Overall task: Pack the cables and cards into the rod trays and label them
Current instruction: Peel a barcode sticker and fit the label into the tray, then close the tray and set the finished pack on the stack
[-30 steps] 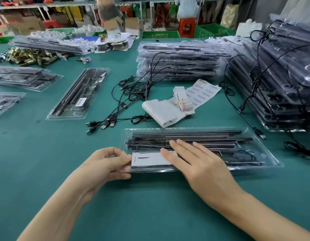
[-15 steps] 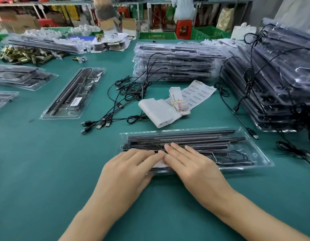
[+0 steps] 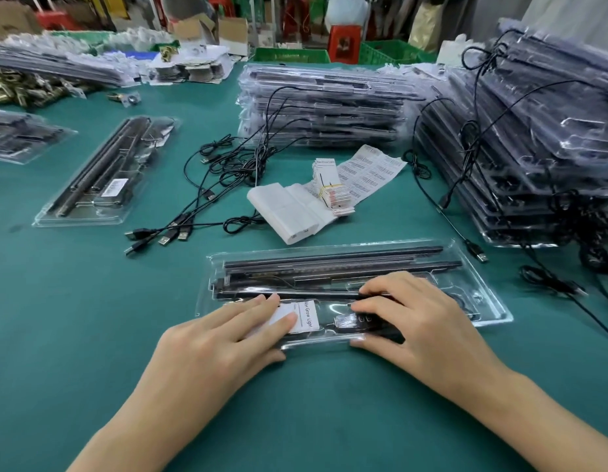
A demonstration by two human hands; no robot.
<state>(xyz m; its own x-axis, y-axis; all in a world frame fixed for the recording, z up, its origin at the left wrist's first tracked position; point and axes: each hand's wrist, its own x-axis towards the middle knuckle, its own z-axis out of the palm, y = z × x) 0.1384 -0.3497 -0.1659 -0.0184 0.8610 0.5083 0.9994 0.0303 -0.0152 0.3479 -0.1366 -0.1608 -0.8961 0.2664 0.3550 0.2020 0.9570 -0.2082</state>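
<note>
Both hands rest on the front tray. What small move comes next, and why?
Probably the right hand reaches for the label sheet: the card already lies in the tray under the left hand, and this tray shows no barcode label, unlike the labelled tray at left.

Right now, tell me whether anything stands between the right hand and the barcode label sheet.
Yes. The right hand rests on the rod tray; the label sheet lies beyond it. A banded bundle of cards sits on the sheet's near end, with curled white backing paper beside it. The sheet's far part is bare.
</note>
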